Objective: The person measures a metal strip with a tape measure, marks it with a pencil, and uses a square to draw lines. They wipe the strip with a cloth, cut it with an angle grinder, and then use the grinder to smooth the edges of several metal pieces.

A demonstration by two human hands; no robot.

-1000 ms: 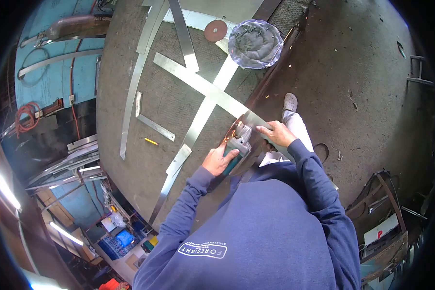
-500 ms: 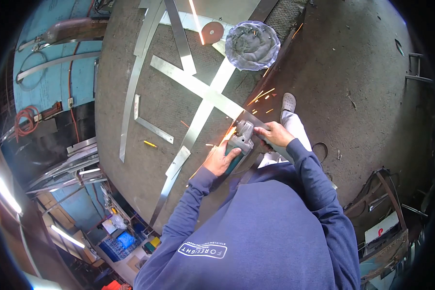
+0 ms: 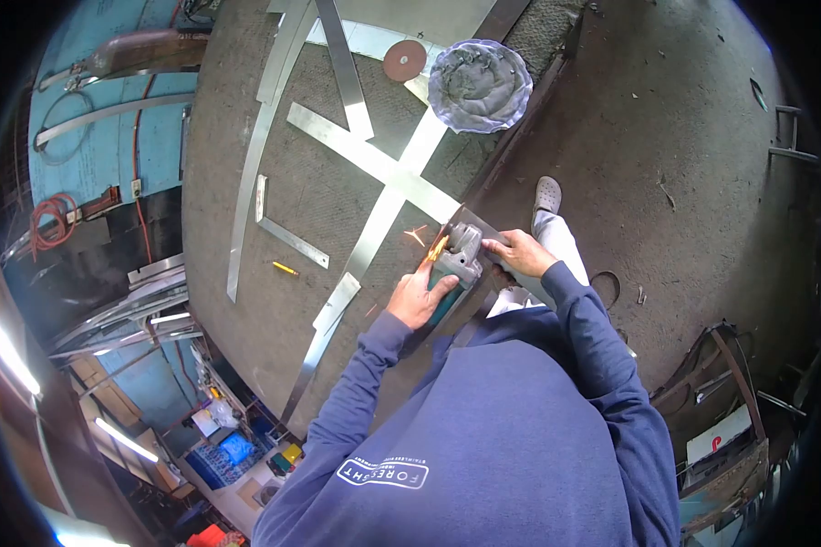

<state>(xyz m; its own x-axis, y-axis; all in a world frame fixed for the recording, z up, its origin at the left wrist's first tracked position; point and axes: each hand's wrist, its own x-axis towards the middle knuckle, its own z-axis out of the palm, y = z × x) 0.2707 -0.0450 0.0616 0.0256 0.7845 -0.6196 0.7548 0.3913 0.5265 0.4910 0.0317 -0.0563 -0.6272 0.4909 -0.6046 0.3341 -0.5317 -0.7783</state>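
Observation:
My left hand (image 3: 417, 298) grips the teal body of an angle grinder (image 3: 453, 263). The grinder's head rests on the near end of a long flat metal strip (image 3: 365, 155) that lies diagonally across the grey workbench (image 3: 246, 337). A few orange sparks fly at the contact point. On the strip's end, right beside the grinder head, my right hand (image 3: 518, 252) presses down. A second strip (image 3: 383, 214) crosses under the first one, forming an X.
Several more metal strips lie on the bench, one long and curved (image 3: 251, 164) at the left. A grinding disc (image 3: 405, 60) and a bowl wrapped in plastic (image 3: 480, 84) sit at the far edge. A yellow pencil (image 3: 285, 268) lies mid-bench. My shoe (image 3: 546, 194) stands on the concrete floor.
The spray of sparks has shrunk from a wide scatter half a second ago to a few near the grinder. Both hands stay in nearly the same place.

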